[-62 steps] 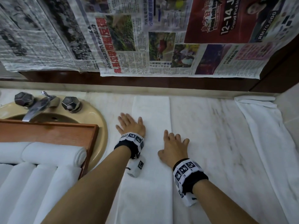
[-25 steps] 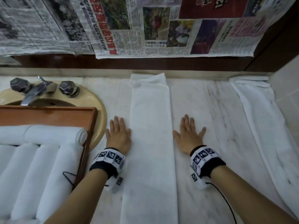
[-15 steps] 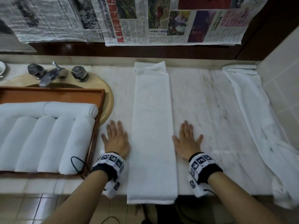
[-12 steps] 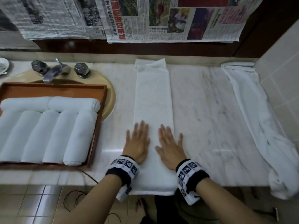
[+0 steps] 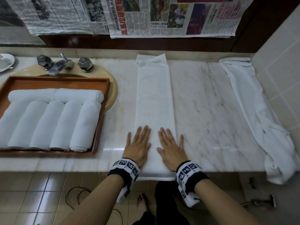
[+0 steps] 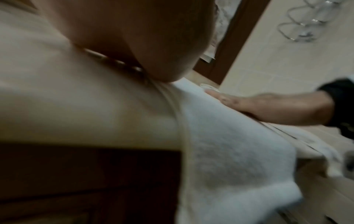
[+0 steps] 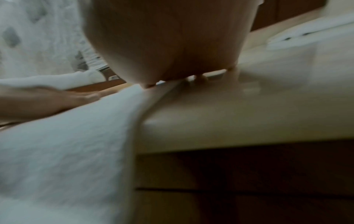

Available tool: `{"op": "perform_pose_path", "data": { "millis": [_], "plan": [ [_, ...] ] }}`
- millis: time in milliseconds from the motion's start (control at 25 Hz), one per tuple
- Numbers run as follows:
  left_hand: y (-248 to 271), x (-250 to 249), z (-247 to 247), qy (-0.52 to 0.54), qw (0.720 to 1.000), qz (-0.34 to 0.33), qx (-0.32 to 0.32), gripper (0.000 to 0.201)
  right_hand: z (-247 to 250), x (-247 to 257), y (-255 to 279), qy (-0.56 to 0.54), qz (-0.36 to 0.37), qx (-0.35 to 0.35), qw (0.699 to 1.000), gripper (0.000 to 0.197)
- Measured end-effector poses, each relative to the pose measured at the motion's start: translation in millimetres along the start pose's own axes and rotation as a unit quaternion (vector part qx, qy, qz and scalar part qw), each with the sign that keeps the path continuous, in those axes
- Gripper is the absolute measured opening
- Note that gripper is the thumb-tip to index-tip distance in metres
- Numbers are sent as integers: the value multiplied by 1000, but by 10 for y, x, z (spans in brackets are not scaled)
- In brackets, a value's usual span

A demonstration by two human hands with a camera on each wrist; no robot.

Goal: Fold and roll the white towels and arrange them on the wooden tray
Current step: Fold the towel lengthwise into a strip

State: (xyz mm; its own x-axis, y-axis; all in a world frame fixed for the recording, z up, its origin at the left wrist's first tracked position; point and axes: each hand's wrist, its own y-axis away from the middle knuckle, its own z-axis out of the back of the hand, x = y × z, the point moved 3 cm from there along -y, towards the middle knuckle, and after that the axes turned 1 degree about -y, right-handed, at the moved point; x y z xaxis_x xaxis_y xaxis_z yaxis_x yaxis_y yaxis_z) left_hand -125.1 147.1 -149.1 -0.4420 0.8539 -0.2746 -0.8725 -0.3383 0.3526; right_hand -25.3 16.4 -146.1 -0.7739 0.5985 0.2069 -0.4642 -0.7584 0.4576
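A white towel (image 5: 154, 98), folded into a long narrow strip, lies on the marble counter (image 5: 211, 111) from the back wall to the front edge, its near end hanging over. My left hand (image 5: 138, 143) and right hand (image 5: 170, 145) press flat on its near part, fingers straight, side by side. The wooden tray (image 5: 99, 124) at the left holds several rolled white towels (image 5: 65, 120). In the left wrist view the towel (image 6: 229, 151) drapes over the counter edge with the right hand (image 6: 268, 107) flat on it. The right wrist view shows the towel (image 7: 67, 144) and left hand (image 7: 47, 100).
A loose white towel (image 5: 253, 111) lies along the right wall, drooping off the counter's front. The tray sits over a beige sink (image 5: 112, 93) with a tap (image 5: 60, 64). Newspapers (image 5: 146, 15) hang on the wall behind. A small dish (image 5: 4, 62) is at far left.
Both hands slid back along the strip's two sides toward the counter's front edge, then moved inward onto its near end. The view tilted down, showing the counter's front and the floor.
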Motion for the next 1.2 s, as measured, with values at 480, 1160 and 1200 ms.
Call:
{"op": "perform_pose_path", "data": {
  "millis": [480,1160,1200],
  "plan": [
    [-77,9,159,-3,998,9,60,59,129,-31,-61,-1,-40,33,999,65],
    [-32,481,245,19,991,127,-31,60,233,-384,-91,-18,-138,-65,988,67],
    [-33,303,249,25,995,84,-44,61,230,-224,-86,-20,-96,-82,992,67]
  ]
}}
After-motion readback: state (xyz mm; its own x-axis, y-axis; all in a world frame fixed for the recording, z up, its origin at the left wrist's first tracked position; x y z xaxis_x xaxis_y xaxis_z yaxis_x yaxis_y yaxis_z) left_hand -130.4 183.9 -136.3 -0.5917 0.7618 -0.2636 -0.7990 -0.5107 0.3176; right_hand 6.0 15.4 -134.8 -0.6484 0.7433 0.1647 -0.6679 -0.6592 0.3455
